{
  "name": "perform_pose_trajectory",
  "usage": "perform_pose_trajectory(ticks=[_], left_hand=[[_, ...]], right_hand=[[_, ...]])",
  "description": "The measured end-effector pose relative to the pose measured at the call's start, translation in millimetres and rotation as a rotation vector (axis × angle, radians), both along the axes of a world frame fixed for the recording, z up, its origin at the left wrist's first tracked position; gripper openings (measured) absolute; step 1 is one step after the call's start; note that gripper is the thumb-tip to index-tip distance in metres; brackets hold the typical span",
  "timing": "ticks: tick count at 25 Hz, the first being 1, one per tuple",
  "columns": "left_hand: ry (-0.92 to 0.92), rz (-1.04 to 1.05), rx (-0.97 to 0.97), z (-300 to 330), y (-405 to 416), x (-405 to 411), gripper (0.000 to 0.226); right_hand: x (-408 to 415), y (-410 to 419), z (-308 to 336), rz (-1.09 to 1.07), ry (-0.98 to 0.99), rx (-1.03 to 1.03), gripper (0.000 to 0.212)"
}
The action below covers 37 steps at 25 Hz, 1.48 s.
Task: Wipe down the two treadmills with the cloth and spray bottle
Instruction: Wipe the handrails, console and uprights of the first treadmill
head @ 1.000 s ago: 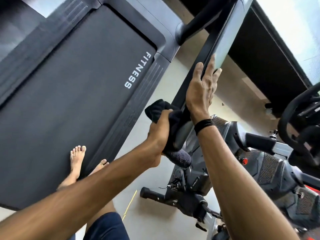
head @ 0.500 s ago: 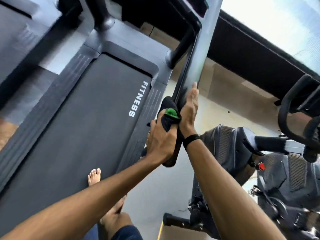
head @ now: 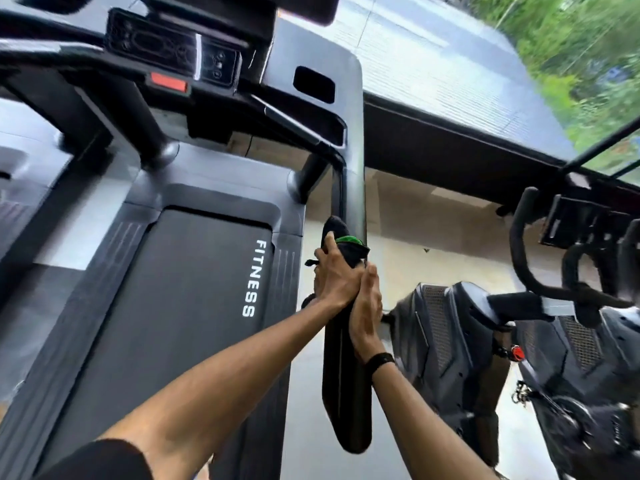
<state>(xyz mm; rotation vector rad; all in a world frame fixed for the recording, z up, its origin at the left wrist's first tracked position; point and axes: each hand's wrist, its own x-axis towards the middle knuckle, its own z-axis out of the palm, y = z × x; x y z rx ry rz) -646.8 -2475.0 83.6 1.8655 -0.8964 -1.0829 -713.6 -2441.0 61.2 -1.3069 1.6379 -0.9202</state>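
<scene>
Together, both hands were on the right handrail (head: 347,375) of the treadmill (head: 194,306): the left hand (head: 335,277) gripped the dark cloth (head: 341,242) with curled fingers and pressed it to the rail just above the right hand (head: 365,311). The right hand lay flat, fingers straight, along the rail's outer side. Left of both hands ran the belt marked FITNESS (head: 254,278), and to their right stood an exercise bike (head: 460,355).

The treadmill (head: 194,306) is dark grey and black, and its belt carries the word FITNESS in white letters. The side strips beside the belt have a pattern of fine parallel lines. On the console (head: 173,57) there is a red-orange button (head: 169,84). The cloth (head: 337,237) is black with a green patch. The wristband (head: 379,361) is black. The exercise bikes (head: 485,358) are black with a small red knob (head: 516,352).
</scene>
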Motion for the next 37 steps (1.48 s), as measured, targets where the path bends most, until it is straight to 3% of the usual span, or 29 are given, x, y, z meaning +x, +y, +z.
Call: perform_pose_trajectory(ticks=[1,4,6,8,11,14,18,19,22,24,27,29,34,37], left_hand=[[0.016,-0.016,0.007,2,-11,7,0.086],[0.082,-0.088,-0.009,9,-32,30,0.085],[0.101,-0.1,-0.09,9,-35,48,0.071],[0.162,-0.078,-0.158,13,-34,68,0.047],[0.293,-0.027,-0.252,34,-36,97,0.034],[0.269,-0.03,-0.3,50,-45,127,0.033],[0.184,-0.204,-0.339,63,-45,172,0.031],[0.167,-0.287,-0.342,69,-44,184,0.031],[0.189,-0.498,-0.318,90,-45,213,0.029],[0.261,-0.535,-0.321,103,-53,224,0.026],[0.375,-0.496,-0.372,111,-74,230,0.018],[0.466,-0.451,-0.405,109,-101,237,0.022],[0.605,-0.235,-0.203,134,-171,253,0.027],[0.576,-0.091,-0.139,148,-205,262,0.032]], right_hand=[[5,-7,1,-0.007,0.073,-0.019,0.076],[27,-25,7,-0.051,0.181,-0.033,0.107],[44,-34,13,-0.057,0.184,-0.032,0.114],[61,-39,24,0.001,0.125,-0.064,0.096],[84,-44,48,0.027,-0.089,-0.127,0.054],[97,-55,71,0.072,-0.283,-0.144,0.043],[94,-78,89,0.156,-0.212,-0.101,0.03],[90,-86,89,0.223,-0.159,-0.114,0.035],[87,-109,90,0.469,0.003,-0.13,0.082],[92,-122,95,0.525,-0.104,-0.097,0.082],[106,-147,102,0.462,-0.175,-0.233,0.044],[114,-169,108,0.423,-0.142,-0.345,0.031],[120,-230,142,0.486,-0.164,-0.394,0.024],[114,-256,171,0.739,-0.27,-0.227,0.027]])
